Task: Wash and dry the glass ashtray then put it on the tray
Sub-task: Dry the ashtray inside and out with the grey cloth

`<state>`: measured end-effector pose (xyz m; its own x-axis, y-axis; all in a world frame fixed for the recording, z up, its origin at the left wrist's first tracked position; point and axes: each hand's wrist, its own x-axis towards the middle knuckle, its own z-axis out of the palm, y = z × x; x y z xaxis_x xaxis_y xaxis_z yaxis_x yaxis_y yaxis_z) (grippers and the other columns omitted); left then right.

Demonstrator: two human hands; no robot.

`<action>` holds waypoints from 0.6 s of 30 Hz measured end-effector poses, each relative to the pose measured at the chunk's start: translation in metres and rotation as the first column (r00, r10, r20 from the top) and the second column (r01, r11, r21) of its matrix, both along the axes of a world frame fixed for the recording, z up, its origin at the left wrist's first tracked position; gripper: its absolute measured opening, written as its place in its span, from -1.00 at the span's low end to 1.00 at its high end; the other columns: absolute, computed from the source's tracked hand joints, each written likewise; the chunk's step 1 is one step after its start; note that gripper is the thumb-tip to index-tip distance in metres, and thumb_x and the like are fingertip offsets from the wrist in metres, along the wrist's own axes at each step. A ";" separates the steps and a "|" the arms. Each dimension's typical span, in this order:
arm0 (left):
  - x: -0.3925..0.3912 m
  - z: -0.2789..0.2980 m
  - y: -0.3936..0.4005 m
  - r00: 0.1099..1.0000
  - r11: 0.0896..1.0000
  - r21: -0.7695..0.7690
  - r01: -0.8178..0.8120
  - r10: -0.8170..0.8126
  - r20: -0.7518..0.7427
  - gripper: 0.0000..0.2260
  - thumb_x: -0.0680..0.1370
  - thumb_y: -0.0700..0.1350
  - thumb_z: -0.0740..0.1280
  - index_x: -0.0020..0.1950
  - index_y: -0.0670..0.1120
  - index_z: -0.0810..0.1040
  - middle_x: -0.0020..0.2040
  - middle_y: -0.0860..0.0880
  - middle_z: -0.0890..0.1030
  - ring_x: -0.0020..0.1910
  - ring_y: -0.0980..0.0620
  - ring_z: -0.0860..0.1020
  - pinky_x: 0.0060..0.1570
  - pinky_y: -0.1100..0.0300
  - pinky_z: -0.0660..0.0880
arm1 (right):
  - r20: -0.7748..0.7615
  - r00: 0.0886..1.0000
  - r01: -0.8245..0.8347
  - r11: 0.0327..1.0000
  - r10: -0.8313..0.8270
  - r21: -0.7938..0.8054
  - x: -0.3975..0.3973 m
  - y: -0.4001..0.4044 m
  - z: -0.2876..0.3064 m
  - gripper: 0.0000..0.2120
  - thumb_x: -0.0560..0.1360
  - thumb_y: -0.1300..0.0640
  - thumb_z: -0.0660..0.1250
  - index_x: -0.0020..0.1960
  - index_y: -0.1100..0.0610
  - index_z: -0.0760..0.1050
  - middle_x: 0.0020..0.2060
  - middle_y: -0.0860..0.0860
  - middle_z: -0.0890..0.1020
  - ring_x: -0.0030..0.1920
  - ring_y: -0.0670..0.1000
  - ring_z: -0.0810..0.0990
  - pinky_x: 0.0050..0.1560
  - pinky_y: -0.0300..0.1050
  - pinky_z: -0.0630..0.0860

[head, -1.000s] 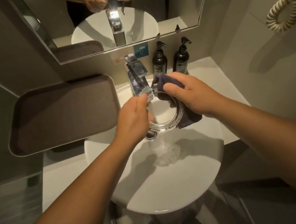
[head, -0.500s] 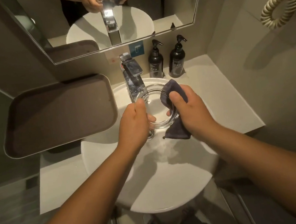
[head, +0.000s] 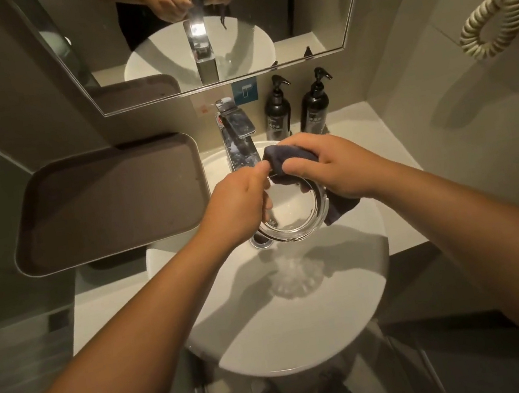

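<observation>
A round clear glass ashtray point(head: 295, 216) is held tilted above the white sink basin point(head: 304, 318). My left hand point(head: 236, 206) grips its left rim. My right hand point(head: 331, 164) presses a dark blue cloth point(head: 282, 158) over the ashtray's far rim, and the cloth's tail hangs down on the right. An empty brown tray point(head: 109, 199) lies on the counter to the left of the basin.
A chrome tap point(head: 238, 138) stands right behind the hands, with no water seen running. Two black pump bottles point(head: 294, 105) stand at the back right. Above hangs a mirror point(head: 189, 20); a coiled cord point(head: 499, 2) hangs on the right wall. The drain point(head: 260, 240) sits under the ashtray.
My right hand has slid the cloth from the ashtray's right side up onto its far rim, close to my left thumb. The ashtray stays over the basin in my left hand.
</observation>
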<state>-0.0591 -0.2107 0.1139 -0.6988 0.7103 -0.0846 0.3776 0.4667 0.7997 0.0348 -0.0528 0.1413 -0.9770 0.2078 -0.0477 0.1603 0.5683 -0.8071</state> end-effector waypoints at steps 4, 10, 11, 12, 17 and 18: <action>-0.001 -0.007 0.005 0.990 0.988 0.074 -0.139 0.140 -0.017 -0.60 0.68 0.07 0.04 -0.27 -0.04 0.45 -0.37 -0.02 0.61 -0.32 -0.08 0.59 -0.15 -0.01 0.51 | -0.052 0.974 0.213 0.968 -0.221 -0.131 0.003 -0.014 -0.013 -0.87 0.60 0.02 0.21 0.13 -0.08 0.47 -0.14 -0.13 0.61 -0.23 -0.10 0.63 -0.16 -0.16 0.57; 0.005 -0.016 0.011 0.948 0.930 0.187 -0.317 0.313 0.051 -0.60 0.64 0.17 0.04 -0.26 0.02 0.45 -0.36 -0.02 0.58 -0.27 -0.16 0.60 -0.12 -0.13 0.54 | -0.094 0.816 0.489 0.768 -0.570 -0.413 0.015 -0.054 -0.031 -0.84 0.61 0.01 0.15 0.16 -0.14 0.42 -0.14 -0.15 0.61 -0.25 -0.15 0.60 -0.12 -0.01 0.61; 0.007 -0.018 0.012 0.937 0.914 0.204 -0.350 0.343 0.071 -0.59 0.61 0.21 0.02 -0.25 0.02 0.45 -0.33 -0.05 0.59 -0.25 -0.18 0.60 -0.11 -0.15 0.54 | -0.087 0.778 0.522 0.718 -0.622 -0.460 0.015 -0.061 -0.033 -0.83 0.62 0.01 0.14 0.18 -0.14 0.41 -0.11 -0.13 0.61 -0.22 -0.13 0.60 -0.12 -0.01 0.60; 0.009 -0.020 0.013 0.922 0.895 0.218 -0.388 0.377 0.092 -0.57 0.58 0.25 -0.01 -0.24 0.02 0.45 -0.30 -0.08 0.60 -0.24 -0.19 0.60 -0.11 -0.15 0.54 | -0.072 0.743 0.549 0.667 -0.665 -0.504 0.016 -0.068 -0.035 -0.83 0.63 0.01 0.13 0.19 -0.14 0.40 -0.07 -0.12 0.60 -0.19 -0.13 0.60 -0.11 -0.04 0.59; 0.031 -0.029 0.008 0.885 0.863 0.211 -0.458 0.421 0.201 -0.59 0.65 0.19 0.00 -0.16 -0.03 0.46 -0.28 -0.06 0.60 -0.28 -0.05 0.60 -0.18 -0.02 0.53 | -0.016 0.739 0.566 0.633 -0.674 -0.529 0.021 -0.073 -0.044 -0.83 0.64 0.02 0.12 0.20 -0.11 0.39 -0.06 -0.07 0.61 -0.16 -0.09 0.60 -0.19 -0.19 0.56; 0.032 -0.030 0.004 0.891 0.877 0.200 -0.437 0.391 0.231 -0.60 0.67 0.16 0.01 -0.15 -0.05 0.47 -0.30 -0.04 0.60 -0.33 0.02 0.59 -0.23 0.05 0.50 | -0.012 0.764 0.555 0.668 -0.645 -0.496 0.023 -0.067 -0.045 -0.84 0.63 0.03 0.13 0.18 -0.10 0.41 -0.08 -0.02 0.62 -0.19 -0.07 0.61 -0.18 -0.14 0.57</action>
